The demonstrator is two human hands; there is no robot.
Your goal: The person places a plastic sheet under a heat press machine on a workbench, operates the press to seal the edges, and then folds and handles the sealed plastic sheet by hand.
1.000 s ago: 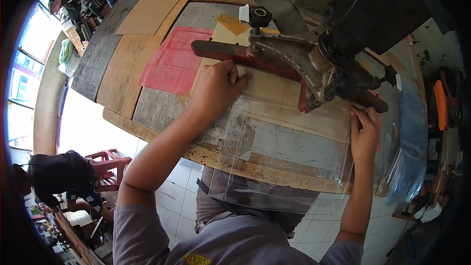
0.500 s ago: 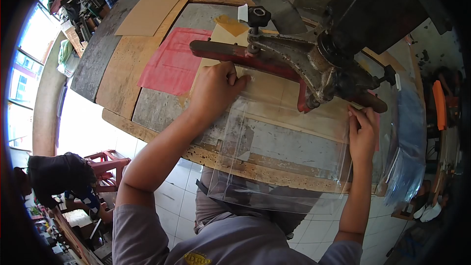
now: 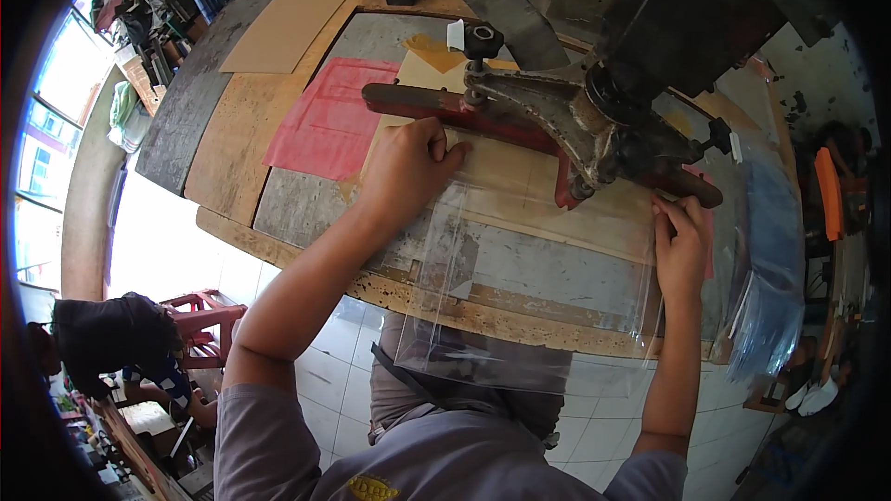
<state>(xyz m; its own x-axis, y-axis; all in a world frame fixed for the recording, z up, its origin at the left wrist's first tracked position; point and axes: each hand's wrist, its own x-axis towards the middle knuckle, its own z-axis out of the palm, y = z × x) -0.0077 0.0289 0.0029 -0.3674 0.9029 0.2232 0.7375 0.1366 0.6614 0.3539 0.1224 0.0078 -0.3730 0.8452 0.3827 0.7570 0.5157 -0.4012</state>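
A clear plastic sheet (image 3: 529,315) lies over the worktable and hangs past its front edge over my lap. My left hand (image 3: 408,162) is closed on the sheet's far left part, with the thumb towards the right. At the far right corner, my right hand (image 3: 680,237) pinches the same sheet between thumb and fingers. Just beyond both hands stands the long red bar (image 3: 445,109) of a heat-sealing press, carried by a worn metal bracket (image 3: 548,97). Under the sheet runs a pale yellowish strip (image 3: 520,172). The exact fingertip contact of my left hand is hidden.
Red sheet material (image 3: 325,116) lies left of the press. Brown boards (image 3: 297,14) are at the far left. A stack of clear plastic (image 3: 770,269) hangs over the right edge, near an orange object (image 3: 828,195). Another person (image 3: 116,343) bends down beside a red stool (image 3: 209,320).
The view has shifted slightly, so the press appears a little further left. Both hands keep their hold on the plastic sheet with hardly any movement.
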